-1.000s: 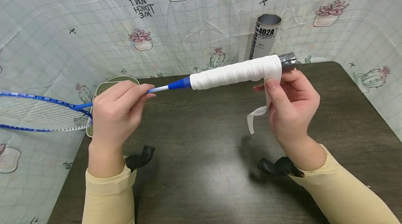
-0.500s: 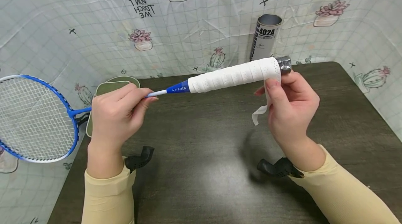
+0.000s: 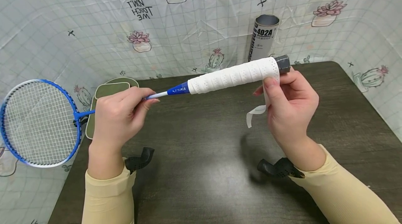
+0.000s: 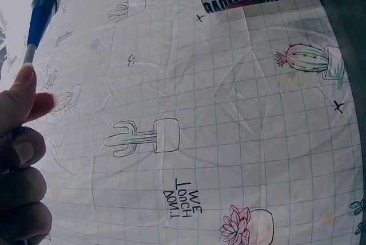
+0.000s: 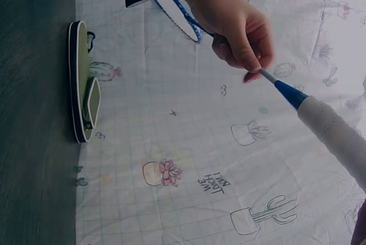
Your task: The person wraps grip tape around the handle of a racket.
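We see a badminton racket held above the dark table, lying nearly horizontal with its handle end tilted slightly up toward the right and its blue-framed, white-strung head at the far left. Its handle is wound with perforated white grip tape from the blue cone, which carries white lettering, almost to the grey butt cap. A loose tail of tape hangs down below the handle near the butt end, curling at its free end.
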Motion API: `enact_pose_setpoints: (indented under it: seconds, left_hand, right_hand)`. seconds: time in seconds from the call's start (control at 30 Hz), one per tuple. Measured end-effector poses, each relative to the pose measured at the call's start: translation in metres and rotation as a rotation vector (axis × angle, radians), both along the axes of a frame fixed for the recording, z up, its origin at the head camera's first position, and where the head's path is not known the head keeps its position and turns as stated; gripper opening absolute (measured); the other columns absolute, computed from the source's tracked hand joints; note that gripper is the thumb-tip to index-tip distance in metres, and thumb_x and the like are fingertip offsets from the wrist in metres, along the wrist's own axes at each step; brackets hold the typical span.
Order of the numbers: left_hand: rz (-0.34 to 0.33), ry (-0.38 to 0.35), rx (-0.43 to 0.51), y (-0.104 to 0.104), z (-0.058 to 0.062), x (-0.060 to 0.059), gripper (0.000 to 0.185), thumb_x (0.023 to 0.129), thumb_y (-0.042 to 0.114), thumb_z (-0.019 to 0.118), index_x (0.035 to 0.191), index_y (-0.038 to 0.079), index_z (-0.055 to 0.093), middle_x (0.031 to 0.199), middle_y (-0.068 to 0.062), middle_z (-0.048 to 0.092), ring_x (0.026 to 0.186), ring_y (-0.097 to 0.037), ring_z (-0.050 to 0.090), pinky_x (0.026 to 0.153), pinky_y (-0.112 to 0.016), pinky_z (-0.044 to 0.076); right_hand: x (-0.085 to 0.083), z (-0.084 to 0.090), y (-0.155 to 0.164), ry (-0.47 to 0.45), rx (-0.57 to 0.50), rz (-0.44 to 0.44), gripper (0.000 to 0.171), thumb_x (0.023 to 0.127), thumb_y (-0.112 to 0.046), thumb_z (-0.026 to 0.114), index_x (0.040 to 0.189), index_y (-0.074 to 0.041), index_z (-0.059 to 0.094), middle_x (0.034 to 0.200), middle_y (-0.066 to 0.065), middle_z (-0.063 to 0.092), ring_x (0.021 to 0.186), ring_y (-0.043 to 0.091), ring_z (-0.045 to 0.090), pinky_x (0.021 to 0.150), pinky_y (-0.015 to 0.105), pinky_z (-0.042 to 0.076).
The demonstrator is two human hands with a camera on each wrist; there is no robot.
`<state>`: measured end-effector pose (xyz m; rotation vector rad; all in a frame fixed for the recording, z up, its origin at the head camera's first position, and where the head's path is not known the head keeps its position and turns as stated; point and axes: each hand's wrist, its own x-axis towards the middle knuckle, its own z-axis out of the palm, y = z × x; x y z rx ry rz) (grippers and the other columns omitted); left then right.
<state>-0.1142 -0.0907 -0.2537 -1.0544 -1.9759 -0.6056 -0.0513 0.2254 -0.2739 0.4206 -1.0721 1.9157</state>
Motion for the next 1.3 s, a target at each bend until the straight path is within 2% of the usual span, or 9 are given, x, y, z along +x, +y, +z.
enact_pose_setpoints:
  seconds: [0.17,0.33,0.4,0.57,0.8,0.9,1.0,1.2,1.3]
  left_hand:
    - [0.020,0.007,0.063,0.0014,-0.0001,0.0004,0.033,0.101,0.036,0.068,0.092,0.005,0.073,0.063,-0.002,0.060,0.048,-0.014,0.043,0.047,-0.035,0.034]
    - [0.001,0.057,0.144,0.0054,-0.0008,-0.0004,0.029,0.098,0.032,0.072,0.089,0.004,0.077,0.067,-0.005,0.066,0.050,-0.021,0.051,0.051,-0.038,0.039]
    - [-0.008,0.058,0.156,0.0064,-0.0008,-0.0005,0.028,0.097,0.031,0.073,0.089,0.005,0.078,0.068,-0.005,0.067,0.051,-0.022,0.053,0.052,-0.039,0.041]
    - [-0.004,0.054,0.138,0.0060,0.0002,-0.0008,0.030,0.099,0.033,0.070,0.090,0.005,0.078,0.066,-0.004,0.065,0.052,-0.022,0.054,0.053,-0.039,0.042]
    - [-0.040,0.007,0.069,0.0011,-0.0007,-0.0006,0.027,0.099,0.029,0.071,0.086,0.006,0.073,0.061,0.001,0.053,0.049,-0.011,0.042,0.047,-0.030,0.034]
    - [-0.041,-0.011,0.047,0.0000,-0.0013,-0.0002,0.016,0.092,0.022,0.078,0.088,0.007,0.073,0.062,0.002,0.056,0.049,-0.008,0.042,0.047,-0.028,0.033]
    - [-0.049,-0.010,0.046,0.0003,-0.0021,-0.0002,0.014,0.091,0.021,0.081,0.090,0.008,0.075,0.064,0.002,0.061,0.050,-0.008,0.042,0.047,-0.028,0.034]
    - [-0.045,0.024,0.063,0.0033,-0.0025,-0.0005,0.029,0.100,0.034,0.070,0.087,0.009,0.076,0.061,0.003,0.058,0.049,-0.009,0.040,0.047,-0.029,0.033]
    - [-0.016,0.036,0.056,0.0038,-0.0011,-0.0006,0.031,0.101,0.034,0.068,0.088,0.008,0.076,0.064,0.000,0.061,0.051,-0.015,0.048,0.048,-0.032,0.038]
  right_hand:
    - [-0.0007,0.0008,-0.0006,0.009,-0.021,-0.004,0.017,0.082,0.020,0.070,0.075,0.020,0.053,0.073,0.012,0.053,0.047,0.014,0.030,0.058,0.033,0.054]
    - [-0.0004,-0.0007,-0.0003,0.002,-0.026,-0.007,0.014,0.083,0.019,0.069,0.079,0.021,0.056,0.078,0.016,0.063,0.050,0.019,0.049,0.057,0.034,0.056]
    - [-0.0003,-0.0010,0.0002,0.004,-0.024,-0.003,0.010,0.084,0.019,0.068,0.083,0.021,0.058,0.078,0.015,0.063,0.052,0.018,0.050,0.058,0.034,0.057]
    - [-0.0004,-0.0009,0.0006,0.020,-0.022,0.025,0.006,0.085,0.019,0.065,0.088,0.021,0.060,0.074,0.012,0.058,0.050,0.014,0.040,0.058,0.034,0.057]
    - [-0.0029,0.0020,-0.0012,0.023,-0.020,-0.026,0.019,0.083,0.019,0.065,0.071,0.023,0.051,0.079,0.016,0.055,0.065,0.022,0.053,0.058,0.033,0.058]
    - [-0.0032,0.0023,-0.0012,0.009,-0.008,-0.045,0.023,0.083,0.017,0.068,0.070,0.025,0.051,0.081,0.017,0.059,0.077,0.026,0.057,0.059,0.033,0.058]
    - [-0.0034,0.0016,-0.0011,-0.007,0.007,-0.053,0.025,0.084,0.014,0.071,0.071,0.024,0.052,0.079,0.014,0.058,0.075,0.024,0.054,0.060,0.032,0.057]
    - [-0.0040,-0.0002,0.0000,-0.004,0.022,-0.041,0.011,0.084,0.018,0.061,0.075,0.023,0.056,0.079,0.014,0.056,0.074,0.024,0.054,0.059,0.033,0.057]
    - [-0.0036,-0.0021,0.0009,-0.001,0.022,-0.020,0.007,0.083,0.021,0.055,0.076,0.023,0.057,0.079,0.014,0.058,0.072,0.025,0.059,0.059,0.035,0.058]
